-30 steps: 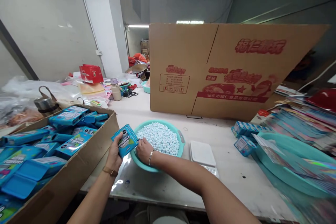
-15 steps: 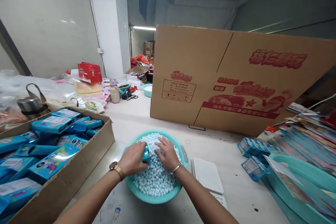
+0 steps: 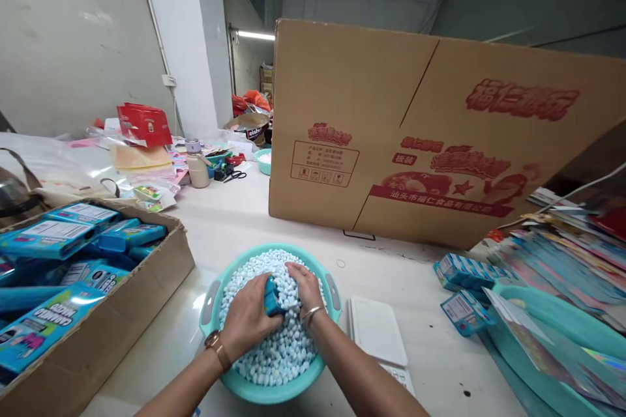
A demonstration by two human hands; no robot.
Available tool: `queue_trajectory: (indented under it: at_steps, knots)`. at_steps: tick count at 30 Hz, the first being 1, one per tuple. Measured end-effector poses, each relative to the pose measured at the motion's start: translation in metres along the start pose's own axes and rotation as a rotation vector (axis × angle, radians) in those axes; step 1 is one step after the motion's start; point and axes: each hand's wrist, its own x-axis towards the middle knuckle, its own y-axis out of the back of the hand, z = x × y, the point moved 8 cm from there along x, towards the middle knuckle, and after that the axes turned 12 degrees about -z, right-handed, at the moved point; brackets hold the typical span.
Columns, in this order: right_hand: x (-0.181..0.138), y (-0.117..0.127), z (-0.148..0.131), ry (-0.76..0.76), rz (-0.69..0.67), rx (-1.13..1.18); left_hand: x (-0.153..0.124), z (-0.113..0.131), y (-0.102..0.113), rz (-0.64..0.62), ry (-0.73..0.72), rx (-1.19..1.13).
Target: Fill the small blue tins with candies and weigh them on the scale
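A turquoise basin [image 3: 268, 396] full of small pale blue and white candies [image 3: 276, 361] stands in front of me. My left hand [image 3: 253, 307] is closed around a small blue candy box [image 3: 272, 298], held tilted over the candies with one end toward my right hand. Its opening is hard to make out. My right hand [image 3: 307, 290] is cupped with its fingers together, gathering a heap of candies against the end of the box. Some of its fingers are hidden by the heap.
An open carton [image 3: 132, 300] of blue candy boxes stands at the left. A white scale [image 3: 379, 332] sits right of the basin. Blue packs [image 3: 467, 313] and another turquoise basin [image 3: 557, 313] with printed sheets lie farther right. A large cardboard box [image 3: 342, 98] stands behind.
My right hand has gone from spread over the candies to cupping a heap against the blue box. The box has tilted toward it. The view has shifted slightly, and the basin appears lower left.
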Motion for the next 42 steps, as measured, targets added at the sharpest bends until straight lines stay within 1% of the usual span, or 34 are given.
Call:
queue_trajectory:
  at_steps: [3,6,10,13,16,22,28,32,34,37,39,42]
  knots:
    - [0.002,-0.014,-0.006,-0.023,-0.009,0.144,-0.006,-0.011,0.005,0.119,0.044,-0.107]
    - [0.006,-0.028,-0.016,-0.024,-0.007,0.205,-0.008,-0.017,0.012,0.178,0.081,-0.16]
    - [0.017,-0.041,-0.031,-0.026,-0.028,0.244,-0.006,-0.015,0.027,0.239,0.063,-0.19]
    - [0.022,-0.043,-0.037,-0.03,-0.028,0.248,-0.002,-0.01,0.033,0.264,0.008,-0.196]
    - [0.023,-0.042,-0.039,-0.017,-0.004,0.243,0.003,-0.008,0.037,0.272,-0.036,-0.18]
    - [0.019,-0.041,-0.043,0.03,0.048,0.208,0.008,-0.009,0.041,0.284,-0.062,-0.168]
    - [0.015,-0.05,-0.049,0.052,0.028,0.22,0.008,-0.006,0.047,0.289,-0.083,-0.154]
    - [0.013,-0.054,-0.049,0.03,0.025,0.236,0.005,-0.004,0.052,0.272,-0.08,-0.179]
    - [0.012,-0.056,-0.048,0.043,0.005,0.233,0.004,-0.005,0.053,0.25,-0.073,-0.168]
    - [0.01,-0.054,-0.045,0.086,0.017,0.23,0.005,-0.005,0.049,0.213,-0.092,-0.112]
    - [0.01,-0.054,-0.046,0.113,0.024,0.222,0.006,-0.006,0.046,0.212,-0.094,-0.098]
    - [0.008,-0.055,-0.048,0.108,0.031,0.215,0.007,-0.007,0.045,0.218,-0.081,-0.109]
